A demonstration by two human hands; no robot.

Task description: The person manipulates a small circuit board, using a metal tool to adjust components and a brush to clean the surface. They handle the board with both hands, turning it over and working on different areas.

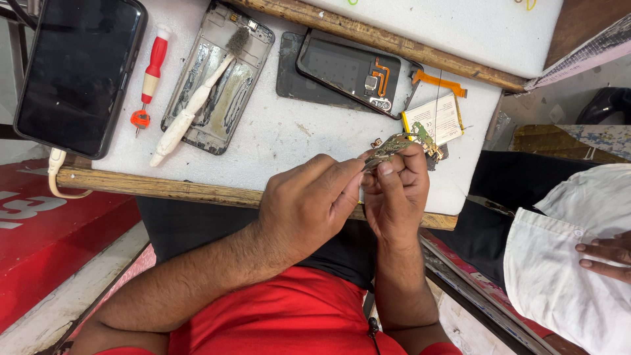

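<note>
My left hand [309,204] and my right hand [397,190] meet over the near edge of the white foam-topped board [276,141]. Both pinch a small green and gold phone circuit board [394,146] between thumbs and fingertips. Just beyond it lies a flat phone battery [435,118] with a yellow rim. An opened phone back with an orange flex cable [351,72] rests further up the board.
A grey phone frame [220,75] with a white brush [194,102] across it lies at centre left, beside a red-handled screwdriver [151,75]. A black phone [79,72] with a white cable sits far left. Another person's hand [605,253] rests on white cloth at right.
</note>
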